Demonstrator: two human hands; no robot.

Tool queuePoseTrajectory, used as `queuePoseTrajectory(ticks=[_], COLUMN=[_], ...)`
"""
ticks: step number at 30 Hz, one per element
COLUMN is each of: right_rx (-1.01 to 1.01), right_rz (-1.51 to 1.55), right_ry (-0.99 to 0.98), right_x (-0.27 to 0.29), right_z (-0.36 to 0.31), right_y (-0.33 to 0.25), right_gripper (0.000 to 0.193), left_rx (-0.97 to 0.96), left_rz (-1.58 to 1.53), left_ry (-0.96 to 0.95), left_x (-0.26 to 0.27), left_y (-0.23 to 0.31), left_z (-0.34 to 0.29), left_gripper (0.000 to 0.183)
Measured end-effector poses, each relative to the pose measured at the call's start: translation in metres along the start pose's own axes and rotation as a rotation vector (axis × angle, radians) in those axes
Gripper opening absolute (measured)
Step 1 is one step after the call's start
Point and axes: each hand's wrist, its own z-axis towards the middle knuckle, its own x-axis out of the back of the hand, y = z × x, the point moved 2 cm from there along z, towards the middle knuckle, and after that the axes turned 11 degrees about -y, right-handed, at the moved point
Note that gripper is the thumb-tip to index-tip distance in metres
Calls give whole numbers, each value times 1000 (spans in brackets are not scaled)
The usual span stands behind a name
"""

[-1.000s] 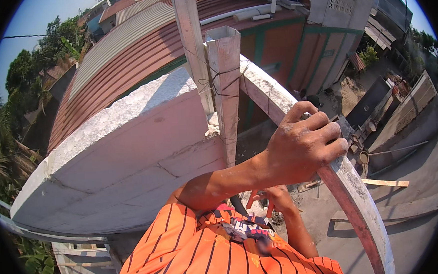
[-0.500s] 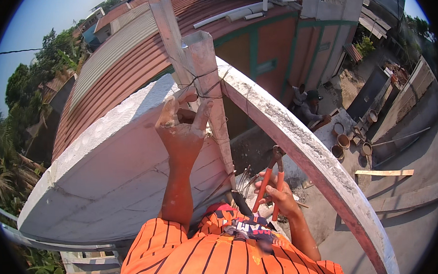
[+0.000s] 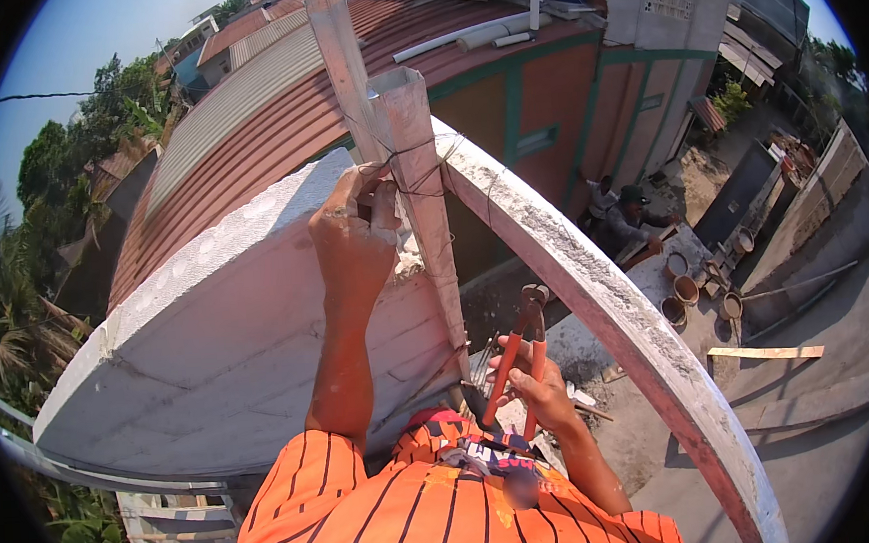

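Observation:
My left hand (image 3: 355, 235) is raised beside a pale wooden board form (image 3: 414, 133) that stands upright at the wall corner. Its thumb and fingers pinch at thin dark wire (image 3: 420, 191) wound round the boards; the fingertips partly hide the wire's end. Lower and to the right, my right hand (image 3: 544, 396) grips a pair of pincers with red handles (image 3: 504, 375), their dark metal jaws pointing up. The pincers are apart from the wire. More wire loops hang down along the form.
A white block wall (image 3: 209, 330) runs left of the form, and a narrow curved concrete beam (image 3: 594, 272) sweeps right and toward me. Far below, a person in a dark cap (image 3: 632, 222) is near several buckets (image 3: 686, 289). A red corrugated roof (image 3: 276, 122) lies beyond.
My left hand has closed its fingers in toward the wire at the boards. My right hand and the pincers have shifted slightly left, and the pincers tilt a little more.

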Motion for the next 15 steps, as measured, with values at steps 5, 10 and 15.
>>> queuePoseTrajectory(ticks=[5,10,15], right_rx=[546,892,1009], right_rz=[115,122,-112], right_ry=[119,101,343], right_x=[-23,-37,-45], right_z=[-2,-8,-16], right_y=[-30,-64,-95], right_gripper=[65,68,94], left_rx=[-80,-341,-146], left_rz=[61,118,52], left_ry=[9,14,-155], left_x=[4,-10,-35], left_y=[8,2,1], left_z=[-21,-25,-32], left_gripper=[18,27,30])
